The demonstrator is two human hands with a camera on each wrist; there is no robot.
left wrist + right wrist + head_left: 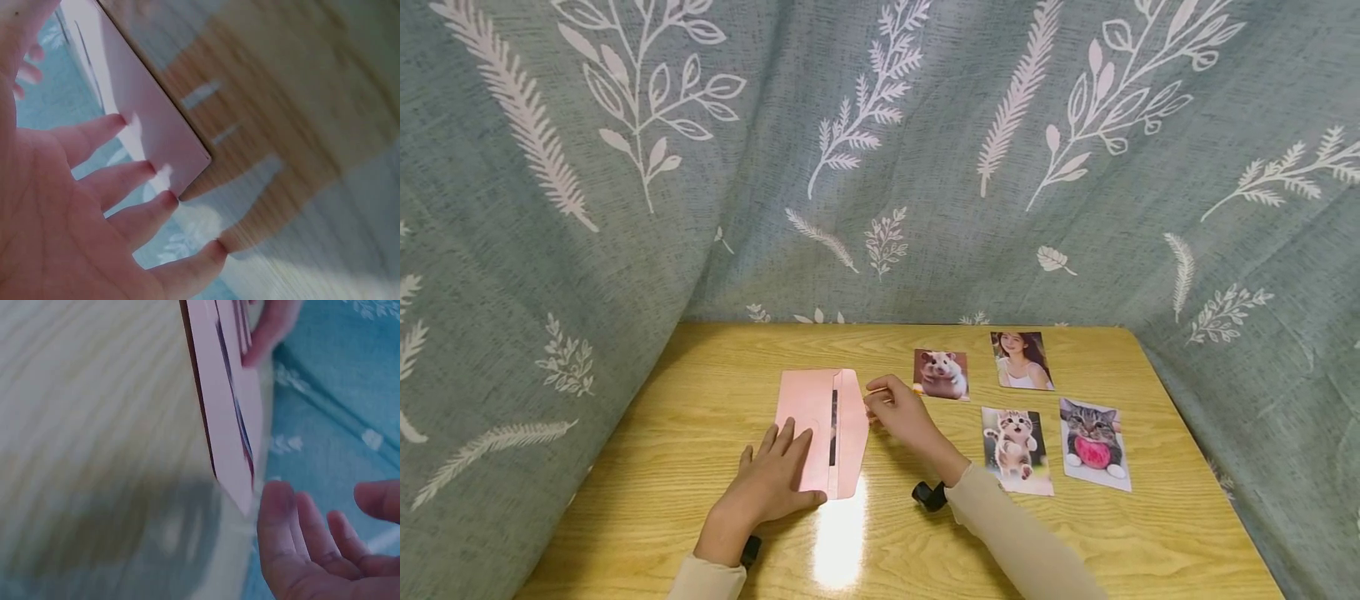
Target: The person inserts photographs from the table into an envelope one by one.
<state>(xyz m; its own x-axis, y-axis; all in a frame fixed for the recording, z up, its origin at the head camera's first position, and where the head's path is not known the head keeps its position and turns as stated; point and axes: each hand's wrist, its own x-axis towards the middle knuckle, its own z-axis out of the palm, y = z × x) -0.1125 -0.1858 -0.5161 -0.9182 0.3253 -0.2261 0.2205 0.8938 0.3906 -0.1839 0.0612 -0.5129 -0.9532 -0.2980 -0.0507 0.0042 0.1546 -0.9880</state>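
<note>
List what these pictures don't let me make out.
Head view: whatever the dark strip belongs to, covered by the pink envelope.
Head view: the lower left corner of the kitten photo, behind the right sleeve.
Right wrist view: most of the left hand, cut off by the top edge.

Yellow wood-grain surface (700,400), far R corner rounded. Bearing pink envelope (805,396) L of ctr, laid flat w/ flap (852,454) unfolded to R, dark strip (833,421) showing nr the fold. Bright glare patch (838,542) just on near side of envelope. Also carrying 4 separate photos, face up, to R: hamster photo (942,375) twd back, closest to flap; portrait photo (1022,360) beside it, slightly farther back; kitten photo (1017,451) in front of portrait; cat photo (1093,442) at far R, just beside kitten, w/ bare wood btwn.
</note>
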